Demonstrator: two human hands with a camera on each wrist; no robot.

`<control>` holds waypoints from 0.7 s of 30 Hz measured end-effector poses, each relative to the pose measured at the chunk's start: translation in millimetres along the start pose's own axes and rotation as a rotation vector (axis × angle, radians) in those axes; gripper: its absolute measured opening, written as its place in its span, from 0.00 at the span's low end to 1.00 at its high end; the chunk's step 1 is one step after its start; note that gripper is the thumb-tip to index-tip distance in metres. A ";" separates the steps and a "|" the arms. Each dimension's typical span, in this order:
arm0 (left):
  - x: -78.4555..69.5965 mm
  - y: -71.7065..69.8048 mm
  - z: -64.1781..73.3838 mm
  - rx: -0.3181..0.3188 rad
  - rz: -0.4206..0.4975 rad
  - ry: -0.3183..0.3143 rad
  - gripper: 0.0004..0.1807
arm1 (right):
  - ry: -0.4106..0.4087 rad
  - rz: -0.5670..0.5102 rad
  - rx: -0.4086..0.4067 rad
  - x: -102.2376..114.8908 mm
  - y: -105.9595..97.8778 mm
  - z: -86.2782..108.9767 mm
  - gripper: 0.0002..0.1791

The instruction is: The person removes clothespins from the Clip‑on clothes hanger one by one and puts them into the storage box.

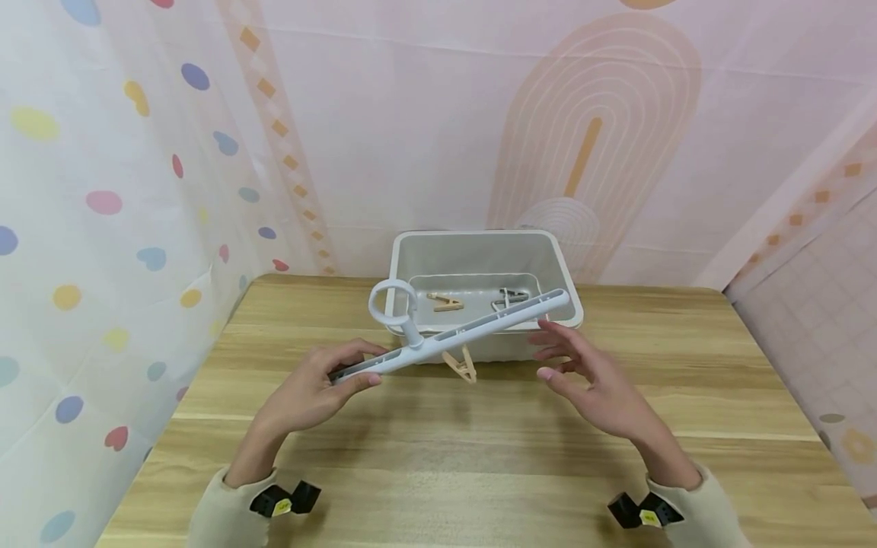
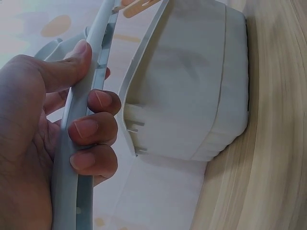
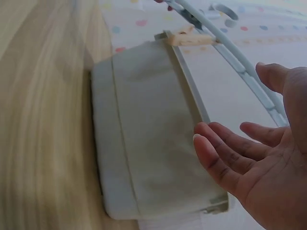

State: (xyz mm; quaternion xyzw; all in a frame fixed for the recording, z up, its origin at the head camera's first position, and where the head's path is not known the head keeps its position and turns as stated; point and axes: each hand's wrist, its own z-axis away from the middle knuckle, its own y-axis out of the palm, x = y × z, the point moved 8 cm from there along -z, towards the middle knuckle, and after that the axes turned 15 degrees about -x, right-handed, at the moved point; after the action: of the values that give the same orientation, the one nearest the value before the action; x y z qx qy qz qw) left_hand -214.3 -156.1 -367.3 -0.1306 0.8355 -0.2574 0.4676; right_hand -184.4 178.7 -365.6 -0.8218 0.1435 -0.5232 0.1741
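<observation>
My left hand [image 1: 315, 388] grips the left end of a pale blue plastic hanger bar [image 1: 473, 329], thumb on one side and fingers curled round the other, as the left wrist view shows. The bar slants up to the right above the table, with an open ring hook [image 1: 393, 303] rising from it. A light orange clothespin [image 1: 463, 365] hangs from the bar's underside. Just below the bar's right end is my right hand [image 1: 596, 380], fingers spread and holding nothing. In the right wrist view, the right palm [image 3: 278, 177] faces the camera, apart from the bar.
Behind the bar, a grey-white plastic bin [image 1: 483, 242] stands at the table's back edge. Inside lie an orange clothespin [image 1: 445, 303] and some dark and white clips [image 1: 510, 297]. The wooden table [image 1: 438, 479] meets a patterned curtain [image 1: 411, 137] at back and left.
</observation>
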 end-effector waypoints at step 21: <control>-5.7 15.4 0.8 0.007 0.052 0.001 0.15 | -0.005 -0.032 0.056 0.8 42.9 6.5 0.30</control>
State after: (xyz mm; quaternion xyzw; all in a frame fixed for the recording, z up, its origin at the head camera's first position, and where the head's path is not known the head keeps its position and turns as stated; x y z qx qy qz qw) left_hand -210.3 -140.9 -372.1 -0.1070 0.8380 -0.2479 0.4742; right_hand -180.5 140.7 -386.2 -0.8200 0.1151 -0.5279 0.1888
